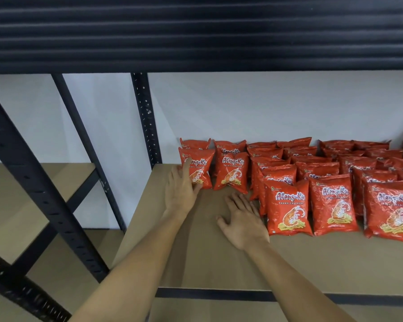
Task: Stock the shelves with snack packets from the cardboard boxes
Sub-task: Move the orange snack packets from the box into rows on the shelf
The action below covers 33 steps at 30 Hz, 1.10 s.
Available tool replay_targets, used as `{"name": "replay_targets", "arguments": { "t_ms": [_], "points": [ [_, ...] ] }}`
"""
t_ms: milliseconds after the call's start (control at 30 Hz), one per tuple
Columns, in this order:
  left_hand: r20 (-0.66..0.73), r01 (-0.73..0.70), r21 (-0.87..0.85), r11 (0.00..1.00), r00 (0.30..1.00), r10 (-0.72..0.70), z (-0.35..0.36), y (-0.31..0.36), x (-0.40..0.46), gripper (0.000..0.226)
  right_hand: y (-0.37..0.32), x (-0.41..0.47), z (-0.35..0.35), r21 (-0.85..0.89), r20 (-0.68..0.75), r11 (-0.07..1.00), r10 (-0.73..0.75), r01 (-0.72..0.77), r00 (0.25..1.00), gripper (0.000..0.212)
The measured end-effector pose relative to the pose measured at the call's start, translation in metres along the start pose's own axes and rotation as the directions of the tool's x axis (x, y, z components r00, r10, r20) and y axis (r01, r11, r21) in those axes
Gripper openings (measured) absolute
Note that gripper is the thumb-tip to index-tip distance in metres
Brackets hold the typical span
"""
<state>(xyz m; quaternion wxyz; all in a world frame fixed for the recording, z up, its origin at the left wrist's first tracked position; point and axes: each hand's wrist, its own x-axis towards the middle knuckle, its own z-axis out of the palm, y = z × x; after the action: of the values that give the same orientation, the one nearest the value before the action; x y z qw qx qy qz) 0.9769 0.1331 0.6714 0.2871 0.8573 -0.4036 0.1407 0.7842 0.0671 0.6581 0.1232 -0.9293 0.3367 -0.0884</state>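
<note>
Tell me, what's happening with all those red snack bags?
A person is stocking a shelf with red prawn cracker packets. The left hand touches the leftmost front packet with straight fingers, steadying it upright. The right hand rests open on the bare board, holding nothing. Rows of packets already stand to the right.

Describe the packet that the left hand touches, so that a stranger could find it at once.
Look at the wooden shelf with rows of red snack packets. Go to the far left column, nearest the black post. The packet is the front one there, standing upright, and the left hand rests its fingers against it.
</note>
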Motion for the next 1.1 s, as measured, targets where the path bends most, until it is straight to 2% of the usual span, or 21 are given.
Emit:
{"name": "replay_targets", "arguments": {
  "t_ms": [133, 333, 467, 633, 833, 1100],
  "points": [
    [0.017, 0.026, -0.022, 0.999, 1.0, -0.025, -0.013, -0.003, -0.015, 0.079, -0.002, -0.001, -0.001, -0.015, 0.019, 1.0, 0.007, -0.007, 1.0, 0.07],
    [0.199, 0.089, 0.051, 0.995, 0.975, -0.097, -0.036, 0.002, -0.043, 0.058, -0.007, -0.002, -0.009, -0.067, 0.061, 0.998, 0.023, -0.019, 0.998, 0.068],
    [0.317, 0.035, 0.186, 0.982, 0.944, -0.094, -0.049, 0.008, -0.065, 0.053, -0.014, -0.014, -0.019, -0.093, 0.092, 0.995, 0.031, -0.022, 0.995, 0.061],
    [0.383, -0.004, 0.23, 0.973, 0.92, -0.087, -0.068, 0.03, -0.094, 0.054, -0.016, -0.049, -0.04, -0.11, 0.087, 0.993, -0.034, 0.043, 0.996, 0.047],
    [0.35, -0.046, 0.228, 0.973, 0.936, -0.038, -0.085, 0.076, -0.145, 0.048, 0.014, -0.107, -0.071, -0.035, 0.009, 0.987, -0.156, 0.157, 0.988, 0.041],
    [0.358, -0.073, 0.175, 0.982, 0.934, 0.005, -0.084, 0.164, -0.221, 0.048, 0.107, -0.198, -0.113, -0.043, -0.051, 0.986, -0.165, 0.163, 0.985, 0.044]
  ]
}}
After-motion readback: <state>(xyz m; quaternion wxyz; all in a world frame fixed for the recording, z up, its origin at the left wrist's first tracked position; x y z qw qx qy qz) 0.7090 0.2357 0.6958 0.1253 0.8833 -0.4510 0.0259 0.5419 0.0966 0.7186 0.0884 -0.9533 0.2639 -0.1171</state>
